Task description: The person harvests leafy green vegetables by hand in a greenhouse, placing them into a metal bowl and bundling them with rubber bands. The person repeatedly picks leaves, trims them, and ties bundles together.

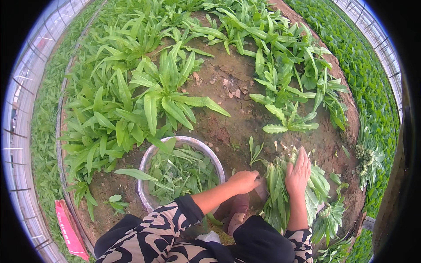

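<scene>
My right hand [298, 172] rests with fingers stretched out on a pile of long-leaved greens [276, 190], whose pale cut stem ends point away from me. To its left, my left hand [245, 181] is closed, knuckles up. A flat brownish shape [262, 189] shows beside its fingers; whether the hand grips it I cannot tell. Left of that hand stands a round basin [215, 160] with a pale rim, holding loose green leaves [184, 168]. One small leafy plant [255, 151] is on the soil just beyond my hands.
Rows of leafy plants [169, 92] grow ahead and to the left, with more plants [289, 120] at right. Bundled greens [329, 221] lie right of the pile, another bunch [367, 160] by the bed's edge. A pink bag [70, 230] lies far left. My boots [239, 210] are between basin and pile.
</scene>
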